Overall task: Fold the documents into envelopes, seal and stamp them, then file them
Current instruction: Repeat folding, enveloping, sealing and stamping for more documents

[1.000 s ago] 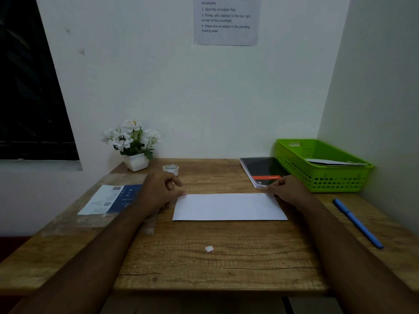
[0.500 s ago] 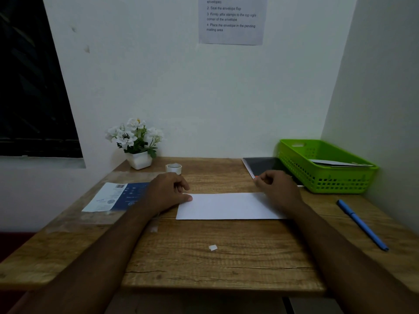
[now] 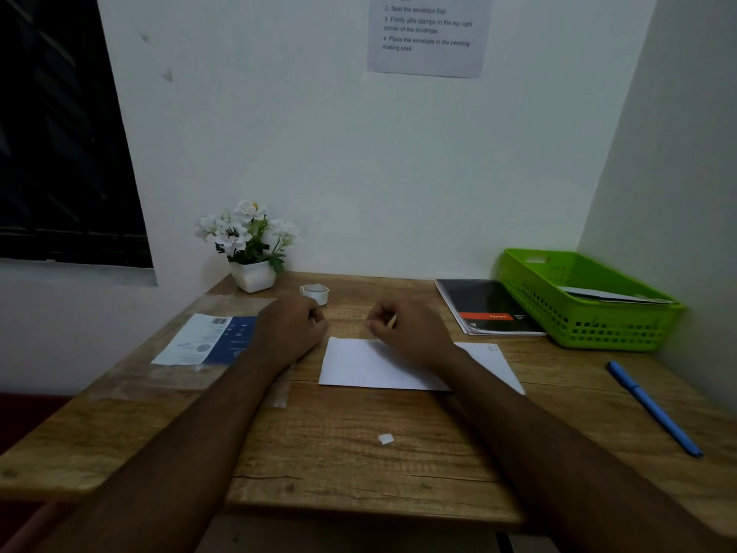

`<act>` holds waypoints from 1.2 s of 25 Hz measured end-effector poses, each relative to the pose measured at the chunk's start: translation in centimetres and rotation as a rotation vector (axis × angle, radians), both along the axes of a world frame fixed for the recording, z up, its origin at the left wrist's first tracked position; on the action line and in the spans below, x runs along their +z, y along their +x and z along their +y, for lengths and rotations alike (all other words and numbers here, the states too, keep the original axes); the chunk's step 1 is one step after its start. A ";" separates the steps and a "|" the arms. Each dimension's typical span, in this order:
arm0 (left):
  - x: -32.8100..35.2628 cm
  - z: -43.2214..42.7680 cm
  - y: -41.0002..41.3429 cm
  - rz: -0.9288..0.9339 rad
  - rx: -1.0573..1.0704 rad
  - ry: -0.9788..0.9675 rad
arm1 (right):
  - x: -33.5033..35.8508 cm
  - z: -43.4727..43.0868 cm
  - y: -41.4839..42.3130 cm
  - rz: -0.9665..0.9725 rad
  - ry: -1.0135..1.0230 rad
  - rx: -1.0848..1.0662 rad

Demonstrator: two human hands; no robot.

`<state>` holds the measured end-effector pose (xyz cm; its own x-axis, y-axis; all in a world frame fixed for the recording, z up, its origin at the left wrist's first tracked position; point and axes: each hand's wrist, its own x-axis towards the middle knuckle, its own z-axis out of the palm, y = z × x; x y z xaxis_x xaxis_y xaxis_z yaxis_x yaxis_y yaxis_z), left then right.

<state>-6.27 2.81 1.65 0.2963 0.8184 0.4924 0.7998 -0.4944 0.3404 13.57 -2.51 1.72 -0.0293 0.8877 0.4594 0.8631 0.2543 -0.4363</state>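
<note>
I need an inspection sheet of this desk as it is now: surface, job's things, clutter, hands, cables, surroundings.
Surface: wooden desk, worn.
Job's things: white envelope flat at centre; green basket back right, holding paper; tape roll; blue pen.
Clutter: small white scrap; blue-white packet; dark booklet; flower pot.
Hands: left hand curled beside the envelope; right hand over it, fingers pinched; contents unclear.
Cables: nothing seen.
Surroundings: instruction sheet on wall; dark window left.
</note>
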 end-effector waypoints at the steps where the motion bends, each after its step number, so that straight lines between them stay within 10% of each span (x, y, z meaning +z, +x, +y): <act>1: -0.1 0.3 -0.2 0.000 0.044 0.013 | 0.1 0.8 -0.6 -0.013 -0.005 0.006; 19: -1.6 2.5 -1.3 -0.227 0.215 0.036 | 0.2 8.7 -6.4 -0.062 0.027 -0.120; 25: -0.2 0.6 0.0 -0.771 -0.351 -0.395 | 0.1 3.4 -2.8 0.347 0.217 0.303; 30: 0.0 -0.4 0.8 -0.858 -0.591 -0.432 | 0.0 0.9 -1.0 0.360 0.196 0.343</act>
<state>-5.45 2.46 1.68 0.3937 0.8129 0.4291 -0.1018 -0.4254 0.8993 12.55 -1.65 1.74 -0.1127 0.7516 0.6499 0.5201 0.6020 -0.6060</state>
